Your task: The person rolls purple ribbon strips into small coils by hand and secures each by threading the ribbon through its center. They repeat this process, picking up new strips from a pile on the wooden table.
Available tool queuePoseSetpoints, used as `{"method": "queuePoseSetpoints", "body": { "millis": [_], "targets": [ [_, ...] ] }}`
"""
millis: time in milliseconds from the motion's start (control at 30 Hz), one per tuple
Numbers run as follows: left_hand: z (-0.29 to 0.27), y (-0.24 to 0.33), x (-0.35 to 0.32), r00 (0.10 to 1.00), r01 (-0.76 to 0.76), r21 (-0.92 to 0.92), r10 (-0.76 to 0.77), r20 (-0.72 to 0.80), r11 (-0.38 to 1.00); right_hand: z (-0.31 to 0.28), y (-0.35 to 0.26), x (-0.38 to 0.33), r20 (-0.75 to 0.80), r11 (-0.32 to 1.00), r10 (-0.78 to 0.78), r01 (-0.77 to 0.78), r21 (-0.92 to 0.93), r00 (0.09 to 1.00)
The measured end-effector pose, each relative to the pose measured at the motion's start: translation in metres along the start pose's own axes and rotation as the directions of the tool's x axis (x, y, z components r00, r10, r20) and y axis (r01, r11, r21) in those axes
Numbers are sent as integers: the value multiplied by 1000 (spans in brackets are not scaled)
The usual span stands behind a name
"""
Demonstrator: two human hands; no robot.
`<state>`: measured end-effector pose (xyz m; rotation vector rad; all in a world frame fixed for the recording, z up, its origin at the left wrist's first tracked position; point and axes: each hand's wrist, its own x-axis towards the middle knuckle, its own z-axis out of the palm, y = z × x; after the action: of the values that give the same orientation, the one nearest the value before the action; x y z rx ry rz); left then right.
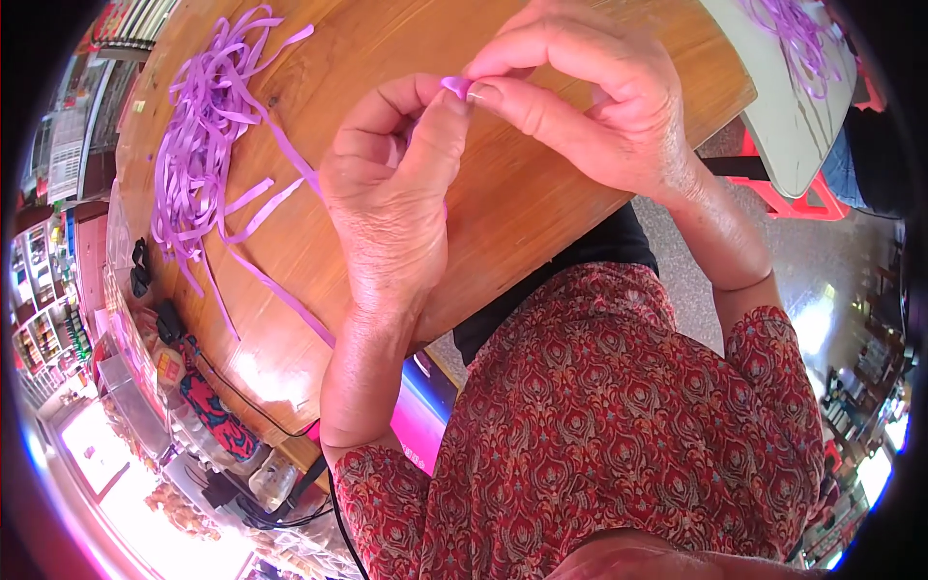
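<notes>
Between my two hands, above the wooden table, is a small folded piece of purple ribbon. My left hand pinches it between thumb and forefinger, and its other fingers curl toward the palm around more purple. From the right, my right hand meets it with thumb and forefinger tips pressed together at the fold. A ribbon strand runs behind my left hand toward a loose heap of purple ribbons on the table's left side. Another strand passes behind my left forearm.
The wooden table has its near edge just in front of my body. A pale table at the right bears more purple ribbon, with a red stool below. Bags and cables line the left edge; a pink box sits beneath my left arm.
</notes>
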<state>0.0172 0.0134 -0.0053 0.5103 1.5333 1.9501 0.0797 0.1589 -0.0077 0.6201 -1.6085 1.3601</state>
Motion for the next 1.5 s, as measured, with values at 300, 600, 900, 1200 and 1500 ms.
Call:
{"method": "queuePoseSetpoints", "body": {
  "millis": [300,600,900,1200,1500],
  "targets": [
    [-3,-4,-1,990,-25,-301,65,124,953,7,-21,-11,-57,560,821,-783,271,568],
    [-14,-11,3,944,127,-490,47,327,862,7,-14,-17,130,395,832,-742,542,539],
    [-9,-5,0,984,96,-434,-19,179,896,18,-16,-12,-165,843,124,-191,-503,979],
    [-14,-7,0,986,46,-433,29,166,900,14,-50,17,-99,824,301,-311,-474,949],
    [-16,-12,3,973,92,-451,16,229,888,5,-14,-9,-44,922,241,-242,-303,970]
  ]
}}
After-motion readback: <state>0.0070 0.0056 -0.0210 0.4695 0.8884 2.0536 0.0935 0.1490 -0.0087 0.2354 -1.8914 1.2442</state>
